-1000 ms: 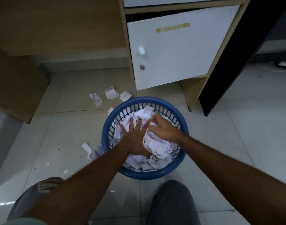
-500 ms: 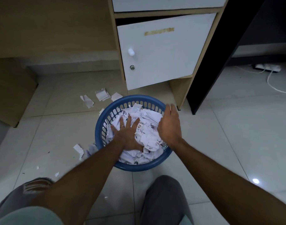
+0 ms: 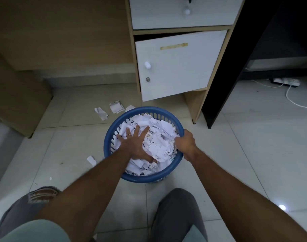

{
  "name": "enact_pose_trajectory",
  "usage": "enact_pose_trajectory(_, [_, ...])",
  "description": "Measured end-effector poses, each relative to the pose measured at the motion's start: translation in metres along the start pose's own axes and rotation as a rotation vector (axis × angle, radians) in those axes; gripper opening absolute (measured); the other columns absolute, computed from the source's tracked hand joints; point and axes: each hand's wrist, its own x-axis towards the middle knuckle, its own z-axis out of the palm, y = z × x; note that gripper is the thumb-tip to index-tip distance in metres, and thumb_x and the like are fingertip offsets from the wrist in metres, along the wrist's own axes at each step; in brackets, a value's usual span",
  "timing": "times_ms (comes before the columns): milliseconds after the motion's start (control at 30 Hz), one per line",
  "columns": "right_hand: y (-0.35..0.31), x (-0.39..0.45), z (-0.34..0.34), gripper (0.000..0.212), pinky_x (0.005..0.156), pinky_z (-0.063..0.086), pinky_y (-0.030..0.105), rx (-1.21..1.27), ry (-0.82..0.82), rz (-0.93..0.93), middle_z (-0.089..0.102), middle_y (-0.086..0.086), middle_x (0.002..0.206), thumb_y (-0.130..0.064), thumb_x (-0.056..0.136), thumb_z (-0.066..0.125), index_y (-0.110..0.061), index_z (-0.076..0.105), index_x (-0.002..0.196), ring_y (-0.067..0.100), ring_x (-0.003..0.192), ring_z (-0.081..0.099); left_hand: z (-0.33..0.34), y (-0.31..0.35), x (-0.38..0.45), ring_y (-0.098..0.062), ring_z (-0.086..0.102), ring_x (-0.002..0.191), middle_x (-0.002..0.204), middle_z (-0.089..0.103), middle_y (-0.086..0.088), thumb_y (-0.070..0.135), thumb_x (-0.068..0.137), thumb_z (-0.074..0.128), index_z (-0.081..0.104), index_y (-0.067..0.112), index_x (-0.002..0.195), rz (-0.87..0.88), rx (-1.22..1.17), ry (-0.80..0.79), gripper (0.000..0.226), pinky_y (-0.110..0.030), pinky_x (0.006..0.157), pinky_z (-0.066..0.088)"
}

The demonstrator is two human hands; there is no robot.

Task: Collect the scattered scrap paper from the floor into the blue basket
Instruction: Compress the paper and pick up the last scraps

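The blue basket [image 3: 108, 137] stands on the tiled floor in front of my knees, heaped with white scrap paper [image 3: 159, 137]. My left hand [image 3: 135, 143] lies flat on the pile with fingers spread, pressing it down. My right hand [image 3: 185, 143] grips the basket's right rim, fingers curled over the edge. Loose scraps lie on the floor: three pieces [image 3: 116, 107] just behind the basket, one piece [image 3: 91, 160] to its left, and a tiny bit [image 3: 50, 178] nearer my left knee.
A wooden cabinet with a white door [image 3: 175, 67] hanging ajar stands right behind the basket. A dark panel [image 3: 236, 67] rises to its right, with a power strip and white cables [image 3: 288, 84] beyond. A wooden desk side [image 3: 18, 102] stands at left.
My right hand left the paper pile, moved to the basket's right side and closed on the rim. My left hand stayed pressing on the paper.
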Motion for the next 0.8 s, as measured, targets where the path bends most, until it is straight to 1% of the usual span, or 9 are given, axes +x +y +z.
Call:
enact_pose_trajectory(67, [-0.01,-0.016,0.012,0.026,0.081,0.057,0.041,-0.023,-0.004,-0.028,0.063,0.006,0.101,-0.006,0.087,0.052,-0.021,0.056,0.108,0.026,0.089,0.062,-0.006,-0.019,-0.019,-0.042,-0.022,0.15,0.163,-0.031,0.003,0.098,0.031,0.065,-0.022,0.051,0.15,-0.01,-0.021,0.025,0.155,-0.08,0.108,-0.007])
enact_pose_trajectory(133, [-0.022,-0.036,0.025,0.027,0.082,0.057,0.041,-0.013,-0.012,-0.058,0.063,0.007,0.1,-0.005,0.087,0.051,-0.019,0.057,0.108,0.028,0.089,0.062,-0.011,-0.04,-0.042,-0.041,-0.022,0.15,0.163,-0.032,0.004,0.1,0.03,0.063,-0.022,0.051,0.15,-0.023,-0.032,0.055,0.155,-0.078,0.11,-0.006])
enact_pose_trajectory(233, [-0.036,-0.069,0.048,0.029,0.079,0.056,0.038,0.043,-0.017,-0.098,0.065,0.009,0.102,-0.005,0.085,0.053,-0.014,0.061,0.112,0.028,0.089,0.063,-0.018,-0.072,-0.079,-0.04,-0.022,0.15,0.162,-0.032,0.004,0.097,0.031,0.067,-0.021,0.054,0.15,-0.037,-0.089,0.117,0.154,-0.077,0.111,-0.008])
enact_pose_trajectory(367, [-0.056,-0.115,0.091,0.029,0.072,0.057,0.036,0.13,-0.027,-0.132,0.066,0.009,0.1,-0.006,0.083,0.056,-0.009,0.062,0.112,0.027,0.086,0.065,-0.038,-0.12,-0.133,-0.041,-0.021,0.15,0.162,-0.033,0.004,0.094,0.034,0.072,-0.021,0.057,0.148,-0.054,-0.055,0.208,0.152,-0.076,0.11,-0.01])
enact_pose_trajectory(433, [-0.068,-0.134,0.12,0.028,0.068,0.055,0.034,0.182,-0.039,-0.151,0.066,0.011,0.098,-0.005,0.083,0.055,-0.006,0.063,0.11,0.028,0.084,0.065,-0.049,-0.153,-0.154,-0.041,-0.02,0.151,0.163,-0.03,0.005,0.091,0.035,0.075,-0.018,0.058,0.149,-0.059,-0.05,0.245,0.151,-0.075,0.111,-0.009])
enact_pose_trajectory(500, [-0.079,-0.148,0.149,0.03,0.068,0.055,0.034,0.201,-0.068,-0.168,0.065,0.013,0.099,-0.004,0.084,0.054,-0.004,0.061,0.113,0.029,0.085,0.065,-0.054,-0.186,-0.172,-0.042,-0.017,0.151,0.165,-0.027,0.004,0.09,0.034,0.076,-0.015,0.059,0.149,-0.085,-0.055,0.281,0.15,-0.076,0.112,-0.007])
enact_pose_trajectory(633, [-0.102,-0.171,0.222,0.038,0.064,0.054,0.033,0.194,-0.169,-0.175,0.062,0.012,0.105,-0.002,0.083,0.052,-0.008,0.053,0.12,0.028,0.089,0.062,-0.056,-0.258,-0.203,-0.043,-0.013,0.152,0.167,-0.021,0.002,0.094,0.032,0.071,-0.014,0.061,0.147,-0.186,-0.025,0.276,0.147,-0.077,0.111,-0.007])
enact_pose_trajectory(733, [-0.113,-0.181,0.284,0.035,0.067,0.053,0.034,0.181,-0.226,-0.171,0.062,0.011,0.104,-0.003,0.084,0.051,-0.009,0.054,0.118,0.028,0.089,0.061,-0.05,-0.321,-0.214,-0.043,-0.013,0.152,0.167,-0.02,0.004,0.097,0.03,0.068,-0.015,0.061,0.146,-0.257,-0.015,0.251,0.147,-0.076,0.111,-0.008])
enact_pose_trajectory(800, [-0.115,-0.188,0.326,0.03,0.073,0.056,0.036,0.193,-0.277,-0.16,0.063,0.01,0.102,-0.004,0.086,0.051,-0.008,0.056,0.116,0.028,0.09,0.062,-0.039,-0.362,-0.218,-0.041,-0.014,0.152,0.167,-0.02,0.005,0.099,0.028,0.065,-0.016,0.061,0.146,-0.303,-0.013,0.23,0.148,-0.076,0.111,-0.008])
